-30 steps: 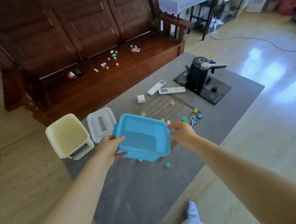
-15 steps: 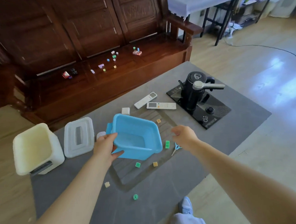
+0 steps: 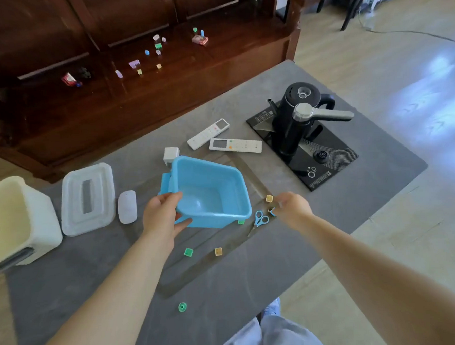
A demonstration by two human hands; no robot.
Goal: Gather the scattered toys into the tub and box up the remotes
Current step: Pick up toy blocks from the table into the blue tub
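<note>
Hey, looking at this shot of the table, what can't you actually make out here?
Head view:
- Right hand: motion-blurred, so whether it grips the small blue piece is unclear.
- Green cube: mostly hidden under the blue tub.
- Cream bin: cut off by the left edge.
- Bench toys: too small to identify.

soft daylight, glare on floor point(image 3: 428, 103), blurred wide-angle edges.

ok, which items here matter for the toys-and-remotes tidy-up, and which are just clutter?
Job:
blue plastic tub, held by left hand
two white remotes
small coloured toy blocks on grey table and wooden bench
white lidded box

Clutter:
black kettle
blue scissors
white mouse
cream bin
</note>
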